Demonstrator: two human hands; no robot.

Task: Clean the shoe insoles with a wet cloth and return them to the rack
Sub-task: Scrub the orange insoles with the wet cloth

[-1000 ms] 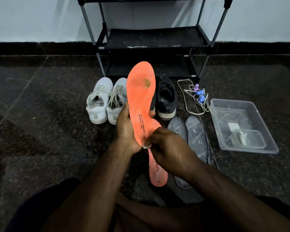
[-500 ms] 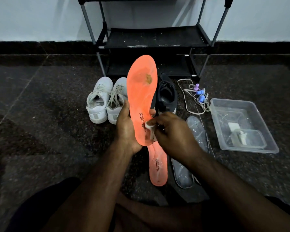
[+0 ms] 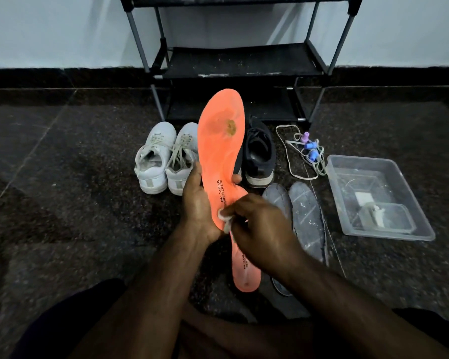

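Two hands work one flat orange foam insole (image 3: pixel 219 156): the right hand (image 3: pixel 263 233), nearest, pinches a small white wet cloth (image 3: pixel 226 219) against its heel, while the left hand (image 3: pixel 198 203) grips it upright just beyond. Past that grip stands the black metal shoe rack (image 3: pixel 241 60).

The floor (image 3: pixel 62 193) is dark speckled stone, polished, with a dull sheen and thin joint lines. The rack (image 3: pixel 244 60) has grey metal tubes, black plastic joints and matt black shelves that look like fabric, scuffed pale at the front edge. The held insole (image 3: pixel 219 141) is matt orange foam with a brown worn patch and printed black lettering. The cloth (image 3: pixel 224 220) is white and soft. The grey insoles (image 3: pixel 305 213) look matt with whitish streaks. The white shoes (image 3: pixel 163 161) look like smooth synthetic leather with cloth laces. The tub (image 3: pixel 373 200) is clear, glossy plastic.
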